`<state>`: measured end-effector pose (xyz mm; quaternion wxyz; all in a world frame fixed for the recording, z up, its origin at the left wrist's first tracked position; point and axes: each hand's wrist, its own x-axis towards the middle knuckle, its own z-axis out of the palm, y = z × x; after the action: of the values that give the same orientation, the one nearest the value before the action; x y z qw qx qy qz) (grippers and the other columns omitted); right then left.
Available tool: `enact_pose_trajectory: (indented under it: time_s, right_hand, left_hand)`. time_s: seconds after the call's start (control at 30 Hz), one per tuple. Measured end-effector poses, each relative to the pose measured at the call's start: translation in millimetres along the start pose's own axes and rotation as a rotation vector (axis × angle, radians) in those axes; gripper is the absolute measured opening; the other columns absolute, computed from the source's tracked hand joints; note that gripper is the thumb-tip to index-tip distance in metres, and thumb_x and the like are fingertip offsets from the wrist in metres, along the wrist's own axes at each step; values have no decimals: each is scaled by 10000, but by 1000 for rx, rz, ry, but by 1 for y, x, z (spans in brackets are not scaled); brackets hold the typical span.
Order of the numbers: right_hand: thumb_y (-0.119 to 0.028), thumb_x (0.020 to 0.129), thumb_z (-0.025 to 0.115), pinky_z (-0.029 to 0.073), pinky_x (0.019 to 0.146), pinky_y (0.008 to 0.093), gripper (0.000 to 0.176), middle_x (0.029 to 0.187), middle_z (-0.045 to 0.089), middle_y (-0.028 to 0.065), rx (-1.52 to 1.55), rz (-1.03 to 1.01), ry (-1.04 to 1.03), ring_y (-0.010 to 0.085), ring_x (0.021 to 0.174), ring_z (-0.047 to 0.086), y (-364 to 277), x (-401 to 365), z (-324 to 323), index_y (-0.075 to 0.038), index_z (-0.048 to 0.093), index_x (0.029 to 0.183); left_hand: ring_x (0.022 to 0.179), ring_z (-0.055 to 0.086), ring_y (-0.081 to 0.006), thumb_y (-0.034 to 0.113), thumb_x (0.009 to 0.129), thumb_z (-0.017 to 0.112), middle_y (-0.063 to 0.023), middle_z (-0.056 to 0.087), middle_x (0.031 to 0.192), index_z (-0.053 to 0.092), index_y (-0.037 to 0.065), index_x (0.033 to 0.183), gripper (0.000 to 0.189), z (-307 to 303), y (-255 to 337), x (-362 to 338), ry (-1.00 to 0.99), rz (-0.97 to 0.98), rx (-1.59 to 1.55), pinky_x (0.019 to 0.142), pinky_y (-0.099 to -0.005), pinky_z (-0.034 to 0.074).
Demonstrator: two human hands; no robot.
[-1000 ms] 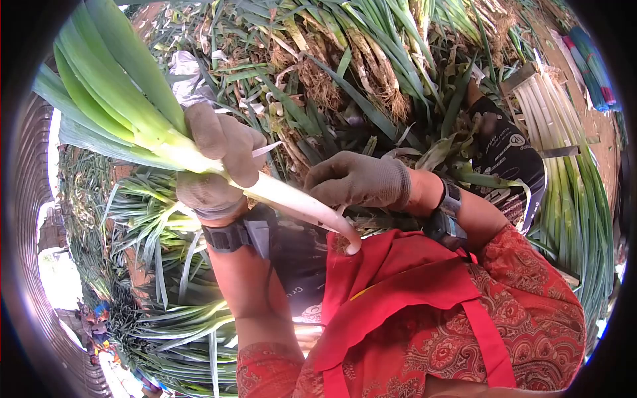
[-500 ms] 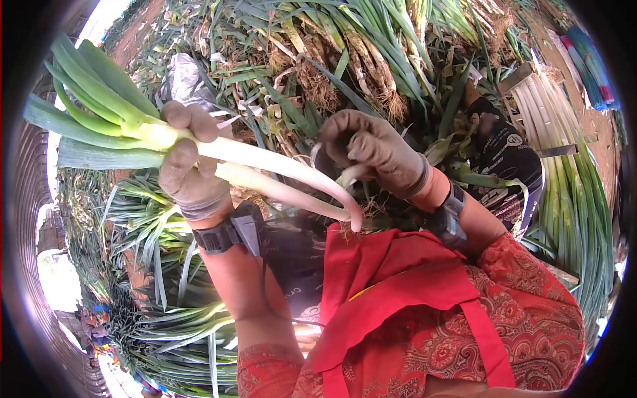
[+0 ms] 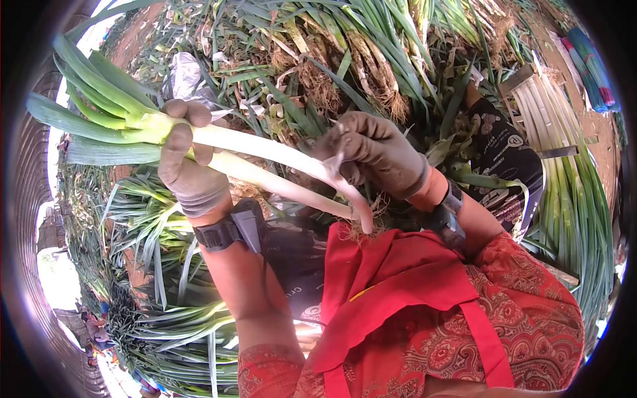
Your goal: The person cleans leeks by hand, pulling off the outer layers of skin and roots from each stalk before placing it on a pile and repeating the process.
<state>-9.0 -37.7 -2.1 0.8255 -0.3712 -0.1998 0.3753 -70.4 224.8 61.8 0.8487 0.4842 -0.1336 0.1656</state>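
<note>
Clerk: Stock in hand: green-onion stalks [image 3: 265, 162], count two, long and white, held slantwise across the middle of the view, high at the left, low at the right.

Checker: Entry for the left hand?

Clerk: Gloved left hand [image 3: 189, 169], fist closed tight round both stalks at the point where white turns to green. Beyond it, green leaves [image 3: 93, 106] fan out up and to the left.

Checker: And the right hand?

Clerk: Gloved right hand [image 3: 375, 156], fingers curled shut over the lower end of the upper stalk. Whether it also grips the lower stalk, cannot tell. Root ends [image 3: 365, 222] curve down just below this hand, with pale root tufts touching the top edge of the red apron [image 3: 398, 285].

Checker: Items worn?

Clerk: Dark wrist strap [image 3: 222, 232] on the left forearm, a second strap [image 3: 448, 212] on the right. Red patterned sleeve [image 3: 537, 312] beside the apron.

Checker: Surrounding stock?

Clerk: Heap of uncleaned onions [image 3: 345, 66] behind both hands, with brown roots and dry outer skins showing. Cleaned bundle [image 3: 557, 132] at the far right, white stalks laid side by side, green tops trailing down. Black printed bag [image 3: 507, 156] between that bundle and the right forearm. Loose green tops [image 3: 152, 219] on the ground under the left wrist.
</note>
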Motion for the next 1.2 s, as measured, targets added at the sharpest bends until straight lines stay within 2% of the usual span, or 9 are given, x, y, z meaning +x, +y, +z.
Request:
enact_pose_trajectory:
  time_s: [0.27, 0.33, 0.43, 0.57, 0.63, 0.7, 0.77, 1.0, 1.2]
  right_hand:
    - [-239, 940, 626, 426, 502, 254, 201, 745, 584, 45, -102, 182, -207, 138, 547, 521, -12, -49, -71, -46, 572, 947]
    - [-211, 893, 649, 483, 580, 332, 215, 809, 623, 93, -872, 52, -434, 232, 619, 589, -9, -75, -108, -29, 585, 987]
    - [-181, 793, 671, 524, 763, 446, 335, 998, 668, 174, -1813, 931, -494, 378, 865, 661, -3, -98, -108, -36, 617, 1090]
    - [-235, 783, 688, 521, 820, 419, 481, 1092, 664, 180, -1804, 984, -395, 337, 973, 663, 6, -105, -143, -106, 587, 1236]
    - [-220, 794, 698, 522, 829, 395, 502, 1118, 653, 191, -1543, 241, -95, 330, 971, 664, -29, -88, -95, -83, 566, 1258]
    - [-164, 856, 677, 523, 809, 346, 427, 1113, 658, 161, -1164, 29, 35, 263, 932, 681, -25, -61, -76, -46, 560, 1250]
    - [-152, 916, 634, 517, 746, 301, 339, 1014, 664, 86, -639, 161, -105, 165, 869, 643, -30, -38, -42, -19, 583, 1223]
    - [-126, 899, 650, 495, 760, 305, 171, 960, 662, 115, -941, 132, -398, 164, 859, 628, -3, -47, -88, 14, 672, 996]
    - [-210, 866, 610, 457, 626, 390, 227, 704, 617, 148, -1281, 496, 37, 237, 635, 596, 28, -113, -176, 10, 650, 822]
  left_hand:
    - [534, 430, -59, 144, 876, 614, -69, 568, 905, 512, 37, 1140, 303, 1, 10, -1, 257, 141, 95, 518, -216, 392]
    - [555, 450, -68, 148, 870, 621, -56, 565, 910, 512, 54, 1121, 290, -2, 18, -4, 330, 162, 130, 548, -214, 423]
    - [647, 518, -105, 157, 870, 619, -47, 572, 941, 516, 71, 1100, 265, -15, 33, -8, 313, 178, 83, 626, -263, 495]
    - [691, 557, -123, 169, 910, 591, -34, 586, 969, 551, 56, 1055, 189, -27, 40, -14, 354, 205, 204, 654, -293, 511]
    - [658, 539, -120, 171, 921, 585, -33, 592, 956, 556, 44, 1053, 186, -20, 31, -8, 438, 222, 222, 640, -282, 506]
    - [510, 409, -51, 232, 976, 512, 28, 543, 789, 562, 63, 999, 178, -4, 21, 2, 560, 204, 190, 511, -251, 412]
    - [521, 419, -46, 230, 972, 513, 24, 560, 807, 568, 65, 1009, 178, -6, 15, 2, 565, 153, 107, 493, -243, 410]
    - [585, 455, -84, 161, 945, 558, -56, 586, 909, 520, 18, 1120, 230, -41, 55, -16, 334, 194, 7, 531, -243, 411]
    - [988, 641, -187, 143, 991, 500, -133, 684, 1080, 626, -23, 1138, 255, -145, 109, -55, 659, 135, 1011, 855, -306, 532]
